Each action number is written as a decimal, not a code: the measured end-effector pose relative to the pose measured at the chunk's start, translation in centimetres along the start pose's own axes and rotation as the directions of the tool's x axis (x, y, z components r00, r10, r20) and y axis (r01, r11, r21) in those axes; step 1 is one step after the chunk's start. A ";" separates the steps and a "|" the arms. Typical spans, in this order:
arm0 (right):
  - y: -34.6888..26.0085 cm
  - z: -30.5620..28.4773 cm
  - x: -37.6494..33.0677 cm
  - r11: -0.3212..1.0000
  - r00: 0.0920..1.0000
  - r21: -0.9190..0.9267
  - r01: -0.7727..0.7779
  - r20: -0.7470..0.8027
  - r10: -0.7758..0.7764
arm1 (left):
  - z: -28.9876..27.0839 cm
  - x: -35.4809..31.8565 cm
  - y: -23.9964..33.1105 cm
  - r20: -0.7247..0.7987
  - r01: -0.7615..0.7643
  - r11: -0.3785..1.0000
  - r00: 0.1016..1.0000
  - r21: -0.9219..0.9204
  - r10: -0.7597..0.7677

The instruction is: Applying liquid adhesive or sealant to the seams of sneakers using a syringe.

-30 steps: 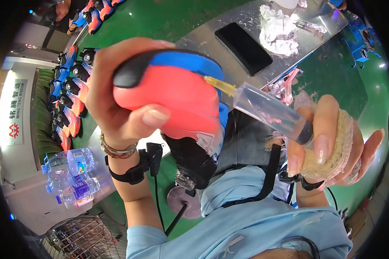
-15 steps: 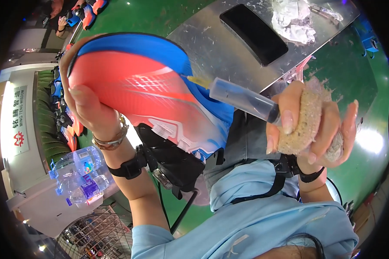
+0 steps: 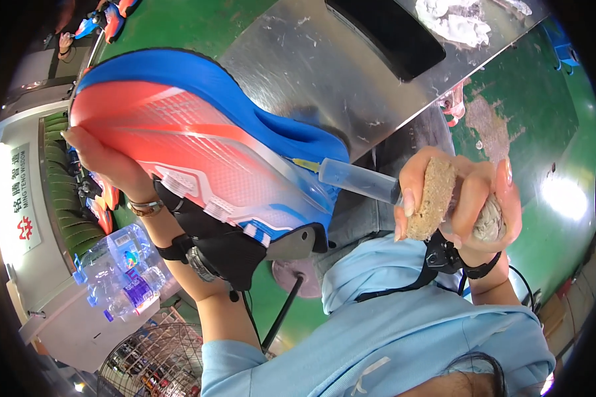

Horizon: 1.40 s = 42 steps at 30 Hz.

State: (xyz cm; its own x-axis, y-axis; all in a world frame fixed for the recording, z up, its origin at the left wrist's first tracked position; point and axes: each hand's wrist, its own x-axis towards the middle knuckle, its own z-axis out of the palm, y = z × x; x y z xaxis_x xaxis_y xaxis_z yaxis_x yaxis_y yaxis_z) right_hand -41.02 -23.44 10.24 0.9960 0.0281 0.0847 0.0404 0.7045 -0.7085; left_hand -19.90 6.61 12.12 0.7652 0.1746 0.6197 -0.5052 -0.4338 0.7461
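Observation:
My left hand [image 3: 112,169] is closed round the toe end of a red and blue sports shoe [image 3: 198,142], which is tipped on its side with its black collar toward me. In my right hand [image 3: 470,192] is a clear syringe [image 3: 357,180] with a yellow needle hub. Its tip is at or very near the line where the red upper meets the blue sole; whether it touches I cannot tell. The same hand also grips a tan, crumbly-looking block [image 3: 432,198] and a grey crumpled wad [image 3: 489,221].
Beyond the shoe is a metal table [image 3: 285,59] with a black phone [image 3: 394,36] and crumpled white paper [image 3: 453,23]. Clear plastic bottles [image 3: 122,271] stand at the left, above a wire fan [image 3: 152,360]. More shoes [image 3: 102,218] line a green conveyor at the far left.
The shoe has moved left and turned, showing more of its blue sole edge. My right hand has shifted a little left, and the syringe tip has gone lower along the shoe.

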 end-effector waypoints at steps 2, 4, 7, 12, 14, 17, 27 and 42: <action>0.1 0.3 -0.3 0.997 0.994 -0.067 0.044 -0.096 -0.051 | -0.8 0.7 -1.6 0.016 0.067 0.998 0.998 -0.006 -0.067; -0.5 -0.6 -0.8 0.998 1.000 -0.056 -0.007 -0.017 0.006 | -1.3 1.1 -2.6 0.026 0.126 0.992 0.992 -0.005 -0.126; -0.6 -1.9 -1.0 0.996 0.997 -0.084 -0.040 0.066 0.046 | -1.3 1.4 -4.2 0.049 0.210 0.977 0.977 -0.019 -0.209; 0.1 -1.2 -1.6 0.982 0.995 -0.187 0.006 -0.099 -0.025 | -0.8 1.1 -5.2 0.066 0.326 0.945 0.944 -0.021 -0.324; 0.0 -1.6 -1.8 0.973 0.991 -0.231 -0.007 -0.135 -0.024 | 0.3 -0.6 -4.6 0.087 0.374 0.927 0.925 -0.037 -0.370; 0.1 -2.0 -1.7 0.954 0.994 -0.299 0.029 -0.090 -0.058 | 0.4 -1.5 -3.9 0.100 0.434 0.900 0.898 -0.045 -0.428; 2.1 -3.8 1.1 0.912 0.974 -0.356 0.204 0.168 -0.152 | -2.9 -6.5 -1.2 0.115 0.610 0.791 0.790 -0.046 -0.602; 3.7 -4.2 0.3 0.711 0.808 -0.424 0.561 0.466 -0.360 | -10.8 -20.0 7.1 0.439 0.919 0.271 0.377 -0.285 -0.816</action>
State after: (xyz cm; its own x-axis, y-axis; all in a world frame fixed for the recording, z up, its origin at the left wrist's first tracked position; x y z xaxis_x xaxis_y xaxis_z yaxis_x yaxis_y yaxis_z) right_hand -40.19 -23.76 4.70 0.7534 0.0999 0.6500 0.6212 0.2162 -0.7532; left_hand -43.16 9.60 7.69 0.8755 0.0314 -0.4822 0.4528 0.2954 0.8413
